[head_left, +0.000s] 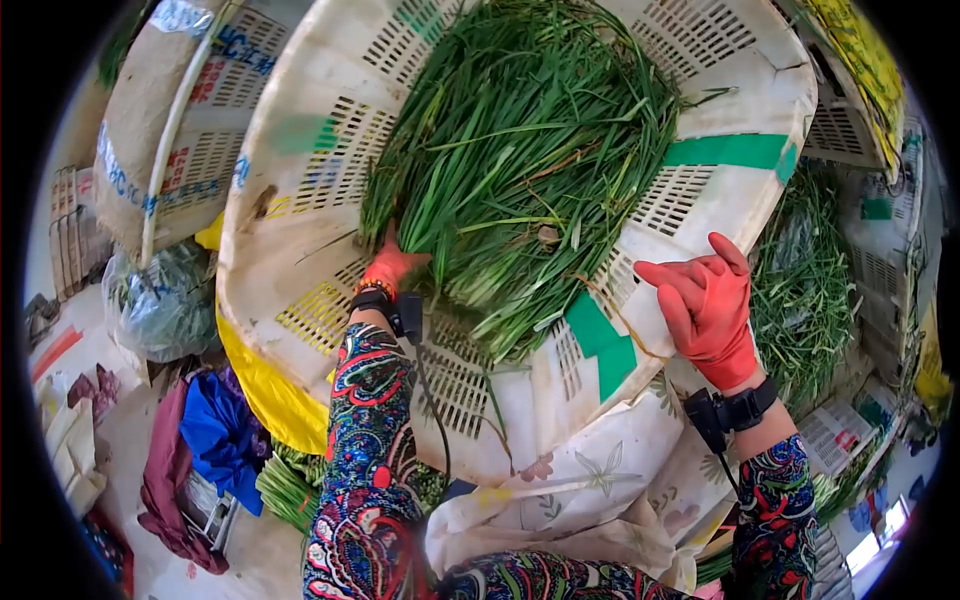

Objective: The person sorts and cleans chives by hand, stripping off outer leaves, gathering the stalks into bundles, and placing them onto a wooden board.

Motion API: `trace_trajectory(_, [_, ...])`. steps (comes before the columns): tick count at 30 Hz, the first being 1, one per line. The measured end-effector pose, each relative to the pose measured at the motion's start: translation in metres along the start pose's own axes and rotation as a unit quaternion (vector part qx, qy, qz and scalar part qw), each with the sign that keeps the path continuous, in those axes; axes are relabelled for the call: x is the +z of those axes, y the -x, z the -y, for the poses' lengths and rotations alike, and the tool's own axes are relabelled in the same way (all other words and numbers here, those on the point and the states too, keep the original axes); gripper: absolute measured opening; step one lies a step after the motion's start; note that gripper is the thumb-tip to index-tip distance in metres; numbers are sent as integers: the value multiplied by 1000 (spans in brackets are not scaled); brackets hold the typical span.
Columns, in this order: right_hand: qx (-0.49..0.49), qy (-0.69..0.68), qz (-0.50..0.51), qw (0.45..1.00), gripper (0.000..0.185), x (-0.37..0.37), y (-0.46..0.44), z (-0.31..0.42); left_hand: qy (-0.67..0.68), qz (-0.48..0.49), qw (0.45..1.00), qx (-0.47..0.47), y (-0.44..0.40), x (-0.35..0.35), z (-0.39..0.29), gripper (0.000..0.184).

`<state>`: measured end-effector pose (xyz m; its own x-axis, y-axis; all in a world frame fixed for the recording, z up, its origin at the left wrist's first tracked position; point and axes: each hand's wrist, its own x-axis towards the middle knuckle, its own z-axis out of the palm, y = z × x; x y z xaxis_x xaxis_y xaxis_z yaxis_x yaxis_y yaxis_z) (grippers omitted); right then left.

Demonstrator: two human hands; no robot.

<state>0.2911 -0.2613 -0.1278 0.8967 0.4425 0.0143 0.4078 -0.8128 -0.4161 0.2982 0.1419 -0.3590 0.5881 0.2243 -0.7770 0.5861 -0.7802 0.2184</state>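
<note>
A large pile of garlic chives [530, 150], long green leaves with paler stalk ends, lies in a big white slotted plastic basket [290, 200]. My left hand [392, 268], in a red rubber glove, reaches into the basket at the pile's lower left edge. Stalks pass between its thumb and fingers, and the leaves partly hide the fingertips. Over the basket's right rim is my right hand [708, 305], gloved in red too. It holds nothing, its fingers apart and some of them bent. Straps with small black devices circle both wrists.
Another basket of loose greens [805, 280] stands at right. White baskets [180, 130] are stacked at upper left, above a clear plastic bag [160, 300]. Blue cloth [222, 435] and a bundle of stalks [290, 485] lie lower left. Patterned white fabric [590, 480] sits below the basket.
</note>
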Motion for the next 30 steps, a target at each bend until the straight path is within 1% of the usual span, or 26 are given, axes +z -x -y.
trace_trajectory(2, [4,8,10,1000,22,-1,-2,1,-27,23,999,-1,-8,17,-12,125])
trace_trajectory(5, [-7,28,16,999,22,0,-1,-1,-60,35,997,-26,-8,20,-36,125])
trace_trajectory(6, [-13,40,12,999,23,1,0,-1,-54,-8,999,3,-20,29,-24,122])
trace_trajectory(9, [-15,47,16,999,25,-1,1,0,6,-64,995,81,-31,41,-11,120])
trace_trajectory(10, [-15,46,12,999,25,0,1,-1,32,-58,995,74,-31,42,-11,115])
trace_trajectory(13, [-18,32,-1,999,25,1,0,-3,14,-5,999,49,-47,42,1,112])
trace_trajectory(14, [-20,27,-7,999,24,1,0,-4,32,-4,997,75,-50,41,6,103])
trace_trajectory(17, [-23,20,-15,999,22,2,1,-5,66,131,989,36,-74,27,32,90])
trace_trajectory(18, [-24,25,-10,999,22,1,1,-5,160,175,970,56,-31,2,-4,75])
trace_trajectory(19, [-26,28,-7,999,21,1,1,-6,139,202,968,49,-20,-15,-15,69])
trace_trajectory(21, [-27,-1,-18,999,21,3,3,-8,126,175,976,25,9,-42,-38,65])
trace_trajectory(24, [-24,-22,-27,999,21,7,7,-11,168,214,962,35,25,-69,-51,62])
trace_trajectory(27, [-27,-16,-16,999,21,6,8,-12,206,243,947,50,55,-90,-65,61])
trace_trajectory(28, [-41,-30,-69,996,16,8,6,-12,243,244,938,46,78,-94,-75,61])
trace_trajectory(29, [-39,-31,-79,996,15,10,7,-12,293,255,921,-13,90,-94,-74,56])
trace_trajectory(30, [-37,-32,-89,995,14,12,7,-12,298,259,919,1,104,-94,-80,57])
